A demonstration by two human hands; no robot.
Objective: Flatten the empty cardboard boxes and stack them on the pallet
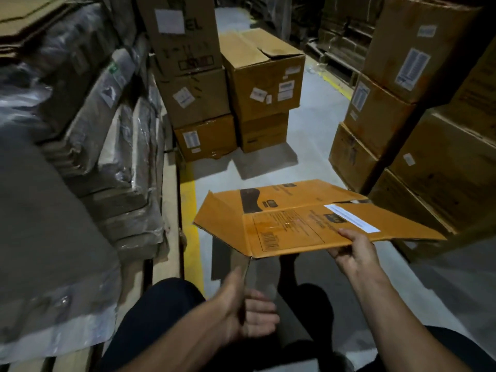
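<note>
Two hands: I see both in front of me.
Right hand (pixel 354 253): pinches the near edge of the flattened box (pixel 308 218), thumb on top.
Left hand (pixel 249 310): fingers relaxed, palm up, holding nothing, below the box.
Box: held in the air over the floor (pixel 316 135), tilted.
Ahead: stacked boxes (pixel 263 87).

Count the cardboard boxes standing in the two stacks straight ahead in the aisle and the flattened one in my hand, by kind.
Upright boxes, left stack: 3 (top, middle, bottom)
Upright boxes, right stack: 2 (upper, lower)
Flattened box, gripped by the right hand: 1
Total: 6
</note>
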